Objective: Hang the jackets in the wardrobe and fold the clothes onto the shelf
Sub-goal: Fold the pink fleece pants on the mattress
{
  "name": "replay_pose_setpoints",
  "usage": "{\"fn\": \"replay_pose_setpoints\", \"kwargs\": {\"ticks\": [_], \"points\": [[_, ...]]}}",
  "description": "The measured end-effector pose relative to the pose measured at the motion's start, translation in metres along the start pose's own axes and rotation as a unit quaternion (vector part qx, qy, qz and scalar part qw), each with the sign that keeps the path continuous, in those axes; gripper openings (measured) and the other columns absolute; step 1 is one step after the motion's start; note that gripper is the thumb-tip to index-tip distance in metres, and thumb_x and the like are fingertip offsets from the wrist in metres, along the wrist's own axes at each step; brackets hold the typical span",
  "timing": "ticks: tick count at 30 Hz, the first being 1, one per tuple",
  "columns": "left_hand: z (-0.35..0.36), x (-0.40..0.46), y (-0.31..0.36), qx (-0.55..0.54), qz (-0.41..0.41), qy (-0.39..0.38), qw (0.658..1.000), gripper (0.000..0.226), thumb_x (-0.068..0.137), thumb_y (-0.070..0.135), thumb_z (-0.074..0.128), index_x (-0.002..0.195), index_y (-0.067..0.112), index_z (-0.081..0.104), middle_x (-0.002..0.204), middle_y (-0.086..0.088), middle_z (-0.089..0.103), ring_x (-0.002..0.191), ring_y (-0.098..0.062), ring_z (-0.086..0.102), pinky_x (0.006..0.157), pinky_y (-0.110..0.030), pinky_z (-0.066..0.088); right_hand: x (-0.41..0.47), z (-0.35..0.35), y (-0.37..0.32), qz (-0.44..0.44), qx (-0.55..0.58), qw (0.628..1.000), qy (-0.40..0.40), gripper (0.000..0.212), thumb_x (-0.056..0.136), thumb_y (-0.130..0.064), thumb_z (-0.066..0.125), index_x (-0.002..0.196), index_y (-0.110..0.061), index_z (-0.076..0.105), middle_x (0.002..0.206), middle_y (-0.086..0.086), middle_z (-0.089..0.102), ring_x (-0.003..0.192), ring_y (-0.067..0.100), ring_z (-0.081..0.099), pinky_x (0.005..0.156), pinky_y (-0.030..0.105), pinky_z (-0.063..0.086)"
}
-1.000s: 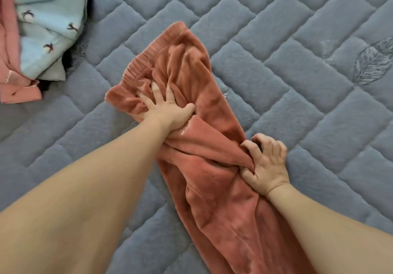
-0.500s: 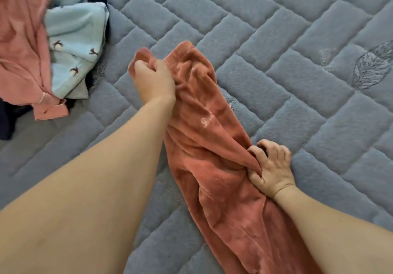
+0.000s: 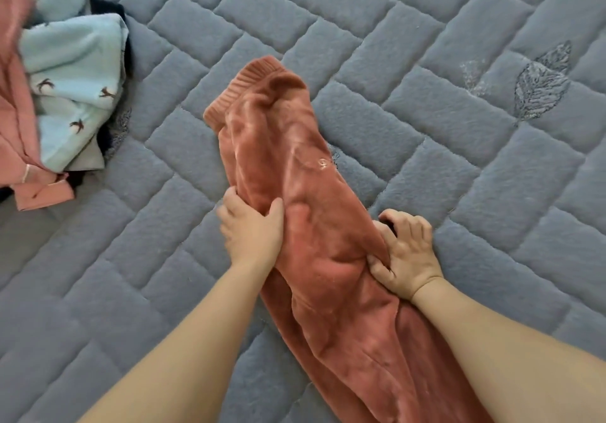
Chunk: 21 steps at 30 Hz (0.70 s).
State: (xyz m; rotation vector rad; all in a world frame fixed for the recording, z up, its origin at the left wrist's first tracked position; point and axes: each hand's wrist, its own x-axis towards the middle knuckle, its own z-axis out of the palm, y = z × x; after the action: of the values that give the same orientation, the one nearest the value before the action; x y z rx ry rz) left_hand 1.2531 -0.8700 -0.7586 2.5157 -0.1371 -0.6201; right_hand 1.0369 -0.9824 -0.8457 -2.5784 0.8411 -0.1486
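Observation:
Rust-red fleece trousers (image 3: 295, 166) lie lengthwise on the grey quilted bed cover (image 3: 426, 111), folded narrow, with the ribbed waistband at the far end. My left hand (image 3: 252, 229) grips the left edge of the trousers near the middle, thumb on top of the cloth. My right hand (image 3: 406, 252) pinches the right edge of the same garment, its fingers curled against the cover. The lower legs of the trousers run out of view at the bottom.
A pile of other clothes sits at the far left: a light blue fleece piece with small bird prints (image 3: 72, 94), a pink garment (image 3: 19, 147) and something dark beneath. Leaf embroidery (image 3: 541, 84) marks the cover at the right.
My left hand has let go of the waistband and come down to the left edge near the middle. The waistband now lies flat. My right hand has kept its hold.

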Motion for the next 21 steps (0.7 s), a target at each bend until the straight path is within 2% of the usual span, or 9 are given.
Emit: {"fn": "replay_pose_setpoints", "kwargs": {"ticks": [3,7,8,10,13,16,18,20,21], "points": [[0.002,-0.026,-0.03,-0.01,-0.03,-0.016,0.999,0.074,0.084,0.052,0.066,0.137,0.01,0.035,0.137,-0.011,0.041,0.128,-0.034,0.04,0.106,-0.048,0.036,-0.001,0.001,0.001,-0.006,-0.002,1.0,0.019,0.051,0.08,-0.055,0.04,0.121,-0.025,0.047,0.12,0.013,0.052,0.112,0.03,0.041,0.103,0.046,0.024],[-0.002,-0.051,-0.032,0.028,0.077,0.131,0.988,0.051,0.084,0.045,0.067,0.115,0.013,0.041,0.119,-0.006,0.047,0.113,-0.031,0.044,0.094,-0.043,0.037,-0.003,0.002,-0.001,-0.005,-0.014,0.999,0.041,0.048,0.081,-0.054,0.041,0.119,-0.026,0.05,0.12,0.011,0.05,0.109,0.031,0.043,0.102,0.046,0.024],[-0.003,-0.058,-0.033,0.025,0.075,0.121,0.99,0.043,0.085,0.047,0.064,0.104,0.015,0.042,0.107,0.0,0.051,0.104,-0.029,0.05,0.087,-0.041,0.04,-0.003,0.0,-0.002,-0.002,-0.018,0.999,0.037,0.048,0.082,-0.055,0.04,0.118,-0.026,0.051,0.12,0.011,0.05,0.109,0.032,0.043,0.102,0.047,0.024],[-0.004,-0.07,-0.042,0.008,-0.014,0.001,1.0,0.046,0.085,0.055,0.057,0.097,0.013,0.045,0.088,0.005,0.054,0.089,-0.025,0.056,0.07,-0.035,0.041,-0.004,-0.007,-0.007,0.01,-0.023,1.0,0.019,0.052,0.082,-0.056,0.038,0.118,-0.024,0.057,0.121,0.011,0.05,0.112,0.033,0.044,0.103,0.048,0.025],[-0.008,-0.078,-0.051,-0.165,-0.204,-0.169,0.95,0.057,0.084,0.057,0.06,0.117,0.011,0.059,0.104,-0.004,0.064,0.09,-0.026,0.06,0.064,-0.032,0.044,-0.007,-0.021,-0.021,0.023,0.006,1.0,0.015,0.051,0.079,-0.054,0.043,0.109,-0.019,0.067,0.119,0.007,0.052,0.114,0.032,0.043,0.102,0.044,0.026],[-0.011,-0.068,-0.047,-0.327,-0.219,-0.142,0.908,0.034,0.085,0.032,0.066,0.113,0.012,0.065,0.106,-0.008,0.07,0.089,-0.023,0.063,0.073,-0.033,0.052,-0.002,-0.041,-0.04,0.076,0.157,0.985,-0.007,0.034,0.072,-0.037,0.051,0.087,-0.011,0.067,0.093,0.002,0.06,0.09,0.022,0.05,0.083,0.036,0.036],[-0.017,-0.065,-0.044,-0.427,-0.197,-0.129,0.873,0.014,0.083,0.023,0.065,0.091,0.013,0.067,0.087,-0.003,0.068,0.078,-0.018,0.061,0.07,-0.031,0.051,0.006,-0.061,-0.054,0.174,0.375,0.907,-0.076,0.024,0.067,-0.032,0.051,0.076,-0.012,0.06,0.074,0.003,0.057,0.071,0.019,0.05,0.068,0.034,0.039],[-0.023,-0.07,-0.046,-0.497,-0.178,-0.14,0.838,0.005,0.082,0.02,0.063,0.083,0.016,0.067,0.079,-0.001,0.063,0.07,-0.014,0.059,0.061,-0.027,0.049,0.01,-0.079,-0.058,0.288,0.53,0.775,-0.19,0.027,0.067,-0.027,0.055,0.083,-0.01,0.068,0.076,0.01,0.065,0.068,0.025,0.058,0.065,0.035,0.048],[-0.025,-0.074,-0.05,-0.516,-0.177,-0.147,0.825,0.006,0.082,0.019,0.063,0.08,0.018,0.068,0.077,0.0,0.064,0.068,-0.014,0.06,0.059,-0.025,0.05,0.009,-0.086,-0.058,0.315,0.558,0.728,-0.244,0.031,0.071,-0.023,0.057,0.094,-0.007,0.072,0.084,0.013,0.069,0.071,0.027,0.063,0.069,0.036,0.053]]}}
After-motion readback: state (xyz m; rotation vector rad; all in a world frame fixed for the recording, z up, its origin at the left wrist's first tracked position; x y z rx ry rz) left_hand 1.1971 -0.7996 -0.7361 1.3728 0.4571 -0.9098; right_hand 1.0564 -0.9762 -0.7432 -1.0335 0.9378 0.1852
